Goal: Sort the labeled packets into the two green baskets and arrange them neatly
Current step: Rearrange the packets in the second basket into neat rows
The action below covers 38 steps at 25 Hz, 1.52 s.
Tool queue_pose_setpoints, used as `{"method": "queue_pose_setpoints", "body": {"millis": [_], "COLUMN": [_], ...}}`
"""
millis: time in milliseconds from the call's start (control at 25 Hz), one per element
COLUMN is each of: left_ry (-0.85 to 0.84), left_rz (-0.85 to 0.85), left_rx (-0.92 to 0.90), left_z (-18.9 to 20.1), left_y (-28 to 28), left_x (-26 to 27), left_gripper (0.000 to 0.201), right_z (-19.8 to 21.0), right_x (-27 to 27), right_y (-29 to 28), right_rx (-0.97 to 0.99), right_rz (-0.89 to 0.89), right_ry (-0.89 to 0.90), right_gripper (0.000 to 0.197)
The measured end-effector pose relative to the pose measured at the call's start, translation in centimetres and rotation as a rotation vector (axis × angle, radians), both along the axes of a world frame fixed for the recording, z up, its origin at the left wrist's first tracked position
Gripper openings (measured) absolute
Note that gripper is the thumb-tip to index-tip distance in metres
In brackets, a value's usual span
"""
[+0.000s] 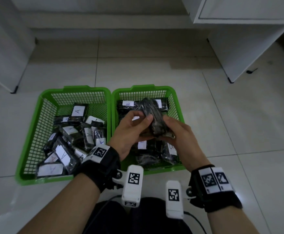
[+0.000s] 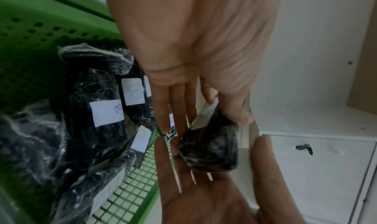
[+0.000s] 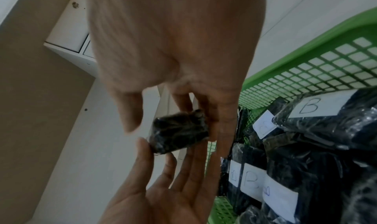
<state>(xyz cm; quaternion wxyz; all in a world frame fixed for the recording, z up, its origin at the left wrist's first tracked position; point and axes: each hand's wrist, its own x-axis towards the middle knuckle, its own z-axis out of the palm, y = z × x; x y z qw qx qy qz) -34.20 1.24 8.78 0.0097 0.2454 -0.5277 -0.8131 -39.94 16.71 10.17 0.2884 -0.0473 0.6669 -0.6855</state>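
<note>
My head camera looks steeply down from above at both baskets on the floor. Each wrist camera sits close behind its palm, facing along the fingers. All three share the right basket point(image 1: 175, 102) and held packet point(image 1: 152, 118).

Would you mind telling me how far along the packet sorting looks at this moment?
Mostly sorted: A-labelled packets fill the left basket, B-labelled packets the right basket. In hand: the left hand and right hand hold one packet above the right basket, label unseen. Left: placing it and tidying the jumbled left pile.
</note>
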Motion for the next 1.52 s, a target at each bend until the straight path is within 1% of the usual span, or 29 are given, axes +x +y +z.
{"method": "queue_pose_setpoints", "body": {"millis": [40,120,160,240,320,400,440,560,600,680,760,840,880,960,1040,1080,1120,1160,1200,1240,1280,1360,1400,1440,1480,1520], "left_ry": [0.006,0.011,0.019,0.039,0.068,0.085,0.079,0.054,0.055,0.047,0.007,-0.058,-0.095,-0.145,-0.147,-0.142,-0.138,-0.143,-0.144,-0.136,-0.119,-0.092,-0.109,-0.153,-0.226,-0.315], "left_rz": [-0.005,-0.002,0.034,0.119,0.127,0.139,0.17,0.256,0.252,0.168,-0.027,-0.242,-0.31,-0.358,-0.367,-0.382,-0.403,-0.422,-0.433,-0.439,-0.448,-0.44,-0.396,-0.336,-0.311,-0.34], "left_rx": [-0.049,-0.097,-0.08,-0.006,0.026,0.003,-0.014,-0.04,-0.05,-0.108,-0.245,-0.374,-0.409,-0.434,-0.485,-0.531,-0.584,-0.633,-0.665,-0.68,-0.693,-0.775,-0.874,-1.005,-1.123,-1.194], "left_z": [0.3,0.7,0.6,0.6,0.6,0.8,0.8,0.5,0.4,0.2,0.0,0.0,0.1,-0.1,-0.5,-0.8,-1.0,-1.1,-1.1,-0.9,-0.6,0.1,0.3,0.1,-0.2,-0.9], "left_y": [-0.2,-0.5,-0.7,-1.4,-1.8,-2.0,-2.1,-2.5,-2.8,-3.4,-4.1,-4.4,-4.3,-4.0,-3.7,-3.8,-4.0,-4.2,-4.4,-4.6,-4.9,-5.8,-6.5,-7.6,-8.7,-9.7], "left_x": [-0.1,-0.1,-0.2,-0.4,-0.5,-0.6,-0.6,-0.6,-0.5,-0.5,-0.3,-0.1,0.0,0.3,0.6,0.7,0.5,0.3,0.0,-0.3,-0.6,-1.2,-1.5,-2.1,-2.5,-2.8], "left_gripper": [0.041,0.053,0.052,0.039,0.04,0.041,0.039,0.037,0.038,0.039,0.043,0.048,0.051,0.054,0.046,0.04,0.035,0.032,0.03,0.028,0.026,0.025,0.028,0.034,0.047,0.063], "right_z": [0.1,0.0,-0.1,0.0,-0.2,-0.3,-0.3,-0.6,-0.9,-1.5,-1.9,-1.9,-1.7,-1.5,-1.7,-2.0,-2.3,-2.3,-2.3,-2.2,-1.9,-1.4,-1.1,-1.1,-1.2,-1.5], "right_x": [-0.1,-0.3,-0.5,-0.9,-1.4,-1.6,-1.6,-1.6,-1.6,-1.6,-1.5,-1.6,-1.6,-1.6,-1.9,-2.2,-2.5,-2.9,-3.2,-3.6,-4.1,-5.6,-6.6,-7.8,-9.0,-10.2], "right_y": [-0.2,-0.6,-0.9,-1.1,-1.2,-1.4,-1.6,-1.8,-1.8,-1.6,-1.5,-1.5,-1.3,-0.9,-0.3,0.1,0.4,0.5,0.4,0.0,-0.7,-2.0,-2.5,-3.0,-3.2,-3.4], "right_rx": [-0.03,-0.091,-0.137,-0.199,-0.169,-0.093,-0.059,-0.021,0.023,0.132,0.151,0.102,0.069,0.01,0.051,0.132,0.261,0.398,0.485,0.524,0.543,0.615,0.67,0.746,0.823,0.888], "right_rz": [0.048,0.024,-0.004,0.001,0.026,0.02,-0.002,-0.055,-0.044,0.004,0.066,0.146,0.16,0.122,0.11,0.144,0.205,0.276,0.356,0.443,0.527,0.611,0.598,0.548,0.477,0.412], "right_ry": [0.004,-0.031,-0.088,-0.213,-0.253,-0.206,-0.154,0.006,0.054,0.146,0.17,0.116,0.06,-0.049,-0.058,0.013,0.16,0.346,0.521,0.659,0.742,0.781,0.783,0.78,0.768,0.744], "right_gripper": [0.025,0.03,0.035,0.045,0.052,0.051,0.046,0.021,0.02,0.021,0.031,0.049,0.053,0.049,0.045,0.05,0.058,0.069,0.078,0.083,0.081,0.067,0.06,0.054,0.051,0.049]}}
